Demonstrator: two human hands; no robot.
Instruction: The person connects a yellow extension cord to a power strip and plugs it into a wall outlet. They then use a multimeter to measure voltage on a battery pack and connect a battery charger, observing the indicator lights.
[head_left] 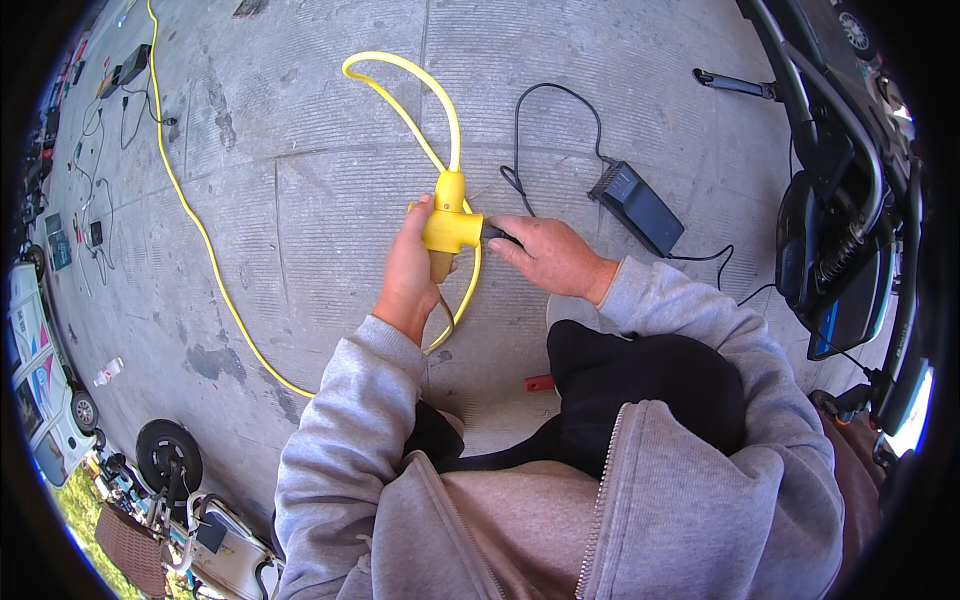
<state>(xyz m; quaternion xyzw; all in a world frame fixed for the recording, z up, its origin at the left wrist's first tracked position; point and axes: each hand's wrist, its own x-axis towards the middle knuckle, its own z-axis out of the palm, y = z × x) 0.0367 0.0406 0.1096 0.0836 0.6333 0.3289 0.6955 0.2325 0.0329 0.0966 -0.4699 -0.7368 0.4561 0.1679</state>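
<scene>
My left hand [408,270] is wrapped round a yellow multi-outlet extension cord connector [452,229], its thumb lying along the near-left side. My right hand [555,252] pinches a black plug [497,231] that sits against the connector's right-hand outlet; how deep it goes in is hidden by the fingers. From the top of the connector a thick yellow cord [432,90] loops away and back under my hands. A black charger box [640,208] lies on the floor to the right, with a thin black cable [520,115] curling from its far end toward my right hand.
An electric scooter or motorbike [830,190] stands at right, its kickstand [735,84] jutting out. Another black box [131,64] and loose cables lie at far left. A parked white van [48,370], a clear bottle [108,372] and a wheel [169,459] are at left. A red object [538,383] lies near my legs.
</scene>
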